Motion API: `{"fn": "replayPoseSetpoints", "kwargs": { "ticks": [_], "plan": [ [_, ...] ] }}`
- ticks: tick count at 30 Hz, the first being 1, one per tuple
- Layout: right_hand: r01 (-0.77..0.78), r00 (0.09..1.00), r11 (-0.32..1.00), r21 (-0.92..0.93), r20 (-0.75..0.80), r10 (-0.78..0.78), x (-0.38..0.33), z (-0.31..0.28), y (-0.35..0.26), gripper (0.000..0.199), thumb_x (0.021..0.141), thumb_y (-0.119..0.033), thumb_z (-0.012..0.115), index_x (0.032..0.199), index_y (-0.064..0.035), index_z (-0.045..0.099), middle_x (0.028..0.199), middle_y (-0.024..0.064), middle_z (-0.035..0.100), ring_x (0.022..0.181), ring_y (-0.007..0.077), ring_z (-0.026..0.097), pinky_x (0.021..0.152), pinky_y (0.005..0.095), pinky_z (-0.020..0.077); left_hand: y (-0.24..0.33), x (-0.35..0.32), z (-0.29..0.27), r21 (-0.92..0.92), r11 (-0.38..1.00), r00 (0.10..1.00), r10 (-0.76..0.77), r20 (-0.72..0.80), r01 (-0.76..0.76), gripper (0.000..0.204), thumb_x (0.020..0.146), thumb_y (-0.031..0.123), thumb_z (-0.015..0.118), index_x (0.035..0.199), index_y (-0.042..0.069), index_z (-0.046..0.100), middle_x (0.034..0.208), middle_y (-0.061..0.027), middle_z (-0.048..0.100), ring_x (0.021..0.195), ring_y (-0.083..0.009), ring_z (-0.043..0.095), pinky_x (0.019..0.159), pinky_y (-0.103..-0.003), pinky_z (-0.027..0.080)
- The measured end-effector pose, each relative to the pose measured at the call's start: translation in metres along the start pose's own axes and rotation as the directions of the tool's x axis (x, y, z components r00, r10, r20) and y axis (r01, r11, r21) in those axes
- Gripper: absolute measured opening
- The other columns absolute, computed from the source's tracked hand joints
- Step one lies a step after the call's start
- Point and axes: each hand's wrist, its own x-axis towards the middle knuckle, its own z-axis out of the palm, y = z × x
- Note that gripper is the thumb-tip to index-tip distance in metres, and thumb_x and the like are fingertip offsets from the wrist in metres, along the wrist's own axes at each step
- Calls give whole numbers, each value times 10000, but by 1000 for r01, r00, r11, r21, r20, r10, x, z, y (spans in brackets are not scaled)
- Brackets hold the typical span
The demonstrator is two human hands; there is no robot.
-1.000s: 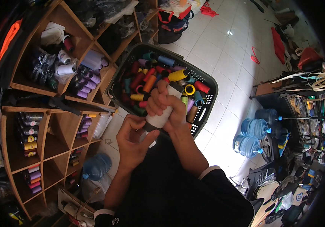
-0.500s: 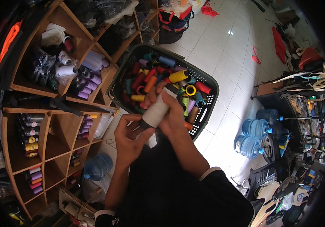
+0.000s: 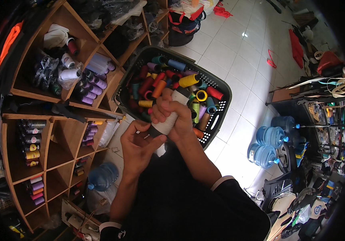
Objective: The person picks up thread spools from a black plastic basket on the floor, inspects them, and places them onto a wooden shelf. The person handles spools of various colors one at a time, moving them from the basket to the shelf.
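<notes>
A spool of off-white thread point(image 3: 165, 125) with dark ends is held tilted between my two hands, above the near side of a basket. My right hand point(image 3: 181, 122) has its fingers wrapped round the middle of the spool. At the lower dark end, my left hand point(image 3: 136, 149) pinches the spool with thumb and fingers. Beyond them is a dark plastic basket point(image 3: 229, 93) full of colourful thread spools, among them a yellow spool point(image 3: 188, 80) and a red spool point(image 3: 215, 93). My hands hide part of the basket's near side.
On the left stand wooden cubby shelves point(image 3: 48, 154) with purple spools point(image 3: 94, 89) and other spools in them. A blue water jug point(image 3: 103, 176) sits by the shelves, and several more jugs point(image 3: 264, 156) stand on the white tiled floor point(image 3: 240, 108) at right, near cluttered racks point(image 3: 321, 120).
My right hand has shifted its grip: the fingers now curl over the front of the spool, covering its middle. The left hand stays at the lower end.
</notes>
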Motion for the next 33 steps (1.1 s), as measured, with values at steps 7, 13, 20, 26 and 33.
{"fn": "replayPoseSetpoints", "kwargs": {
  "ticks": [7,13,20,26,33],
  "plan": [
    [14,986,999,-33,-166,-20,-1,-3,3,130,780,-67,568,806,-113,450,596,-3,416,525,118,456,541,295,460,-11,1,4,64,997,998,42,-37,-39,319,731,-129,704,913,7,480,1032,-75,529,984,-146,571,850,-283,510],
    [-84,942,959,-272,-336,-13,-6,-48,34,349,823,-200,661,1093,-70,482,855,61,577,764,164,581,679,306,501,-55,-2,-22,110,993,992,-30,-126,44,334,743,-108,703,942,7,460,1025,-95,528,995,-172,577,863,-280,503],
    [-311,845,626,-715,-510,-163,-50,-135,46,606,809,-319,714,1265,-34,436,1088,115,564,1029,217,557,888,332,441,-112,-12,-51,511,855,991,-127,35,92,263,756,0,727,948,17,548,1078,-85,563,1001,-198,588,884,-344,482],
    [-403,730,-342,-849,-72,-679,-35,-208,-41,537,701,-230,762,1130,4,539,1020,213,577,944,367,565,831,438,451,-143,-30,-105,685,683,959,-272,-86,255,204,816,133,700,953,18,600,957,-95,621,928,-208,618,807,-343,495],
    [-492,755,-598,-633,31,-655,5,-222,-60,491,682,-173,724,1129,-52,562,1061,177,566,1005,383,521,848,480,402,-157,-49,-155,770,566,949,-264,-171,296,202,828,144,688,951,7,604,886,-112,632,840,-212,631,721,-338,506]
  ]
}}
